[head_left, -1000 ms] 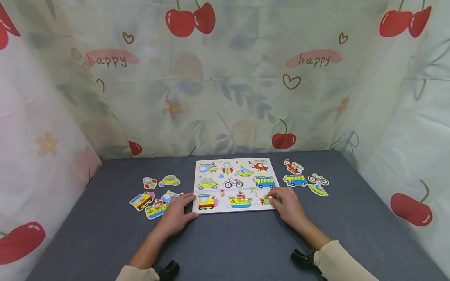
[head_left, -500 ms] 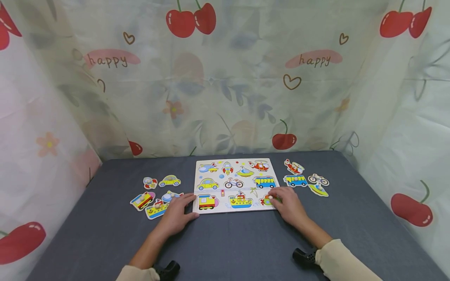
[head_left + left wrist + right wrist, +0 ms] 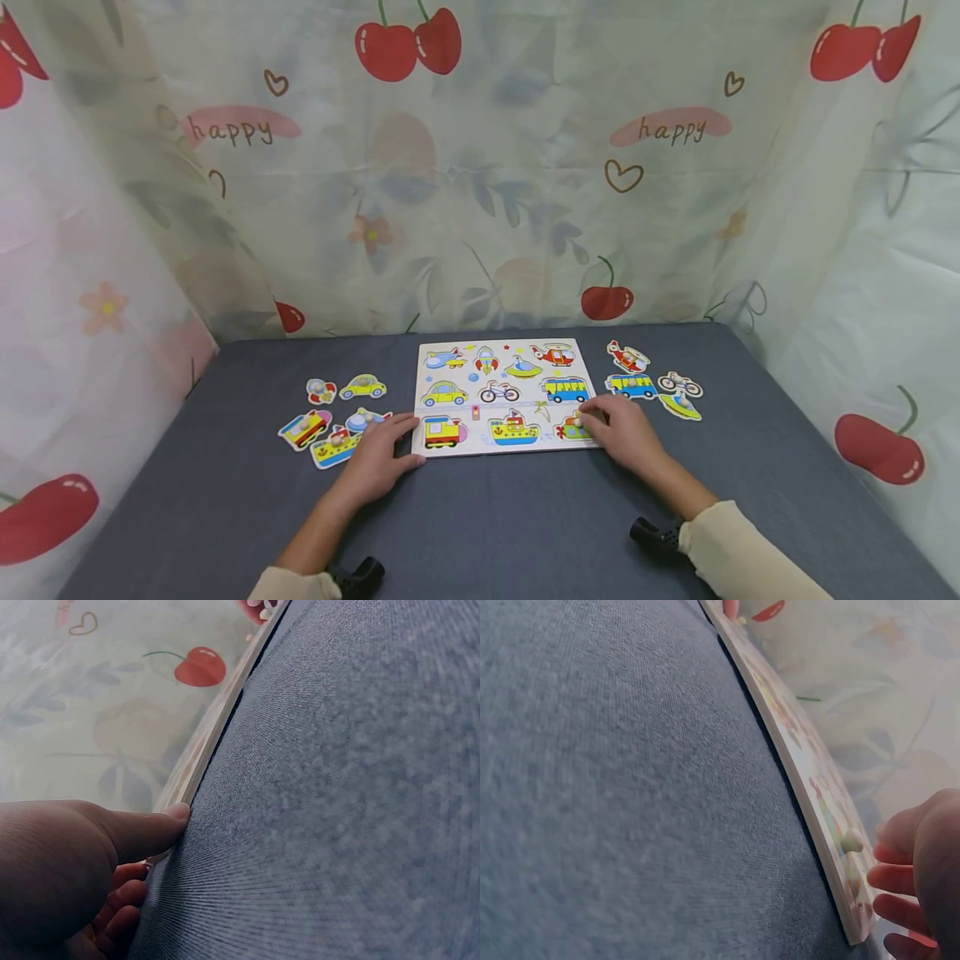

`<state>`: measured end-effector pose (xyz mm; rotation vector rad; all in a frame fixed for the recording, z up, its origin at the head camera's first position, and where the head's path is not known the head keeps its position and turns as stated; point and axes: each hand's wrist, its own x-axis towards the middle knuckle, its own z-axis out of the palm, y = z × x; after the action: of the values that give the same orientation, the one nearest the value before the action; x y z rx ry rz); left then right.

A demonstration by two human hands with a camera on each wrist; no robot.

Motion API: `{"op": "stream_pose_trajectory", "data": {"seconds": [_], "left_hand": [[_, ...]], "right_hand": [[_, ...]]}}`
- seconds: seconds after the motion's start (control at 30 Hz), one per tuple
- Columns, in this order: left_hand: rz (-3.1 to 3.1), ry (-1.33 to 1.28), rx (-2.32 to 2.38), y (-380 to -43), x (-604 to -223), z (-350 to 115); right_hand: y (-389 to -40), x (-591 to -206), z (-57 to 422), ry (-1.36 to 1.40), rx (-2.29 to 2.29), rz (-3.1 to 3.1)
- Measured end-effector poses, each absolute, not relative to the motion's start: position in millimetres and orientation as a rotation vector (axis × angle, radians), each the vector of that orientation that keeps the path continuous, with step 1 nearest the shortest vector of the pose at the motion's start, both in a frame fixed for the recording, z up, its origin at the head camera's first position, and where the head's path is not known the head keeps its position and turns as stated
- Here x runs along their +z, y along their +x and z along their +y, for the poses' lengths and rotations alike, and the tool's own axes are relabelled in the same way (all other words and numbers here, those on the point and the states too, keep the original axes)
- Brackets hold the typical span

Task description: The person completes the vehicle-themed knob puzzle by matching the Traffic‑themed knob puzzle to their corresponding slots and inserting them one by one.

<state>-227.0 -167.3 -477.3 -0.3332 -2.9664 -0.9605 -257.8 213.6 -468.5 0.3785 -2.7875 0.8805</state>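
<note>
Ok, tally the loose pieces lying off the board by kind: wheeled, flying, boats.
Wheeled: 4 (car, train, bus, bicycle)
Flying: 4 (partly hidden plane, rocket, helicopter, saucer)
Boats: 1 (ship)
Total: 9

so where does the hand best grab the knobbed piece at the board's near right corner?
Pinch the round knob, thumb against fingertips, probably from above and the right. It stands up from the piece, which looks flat against the board with little edge to grip. The right hand is at that side, fingers close to the knob.
</note>
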Motion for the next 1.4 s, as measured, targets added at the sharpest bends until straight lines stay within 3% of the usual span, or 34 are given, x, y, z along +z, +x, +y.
{"op": "stream_pose_trajectory", "data": {"seconds": [0.83,1.4], "left_hand": [[-2.958,-0.339,-0.964,-227,-479,-168],[-2.959,-0.332,-0.954,-228,-478,-168]], "right_hand": [[-280,-481,235,0.445,0.694,-2.631],[-301,-487,247,0.266,0.546,-2.667]]}}
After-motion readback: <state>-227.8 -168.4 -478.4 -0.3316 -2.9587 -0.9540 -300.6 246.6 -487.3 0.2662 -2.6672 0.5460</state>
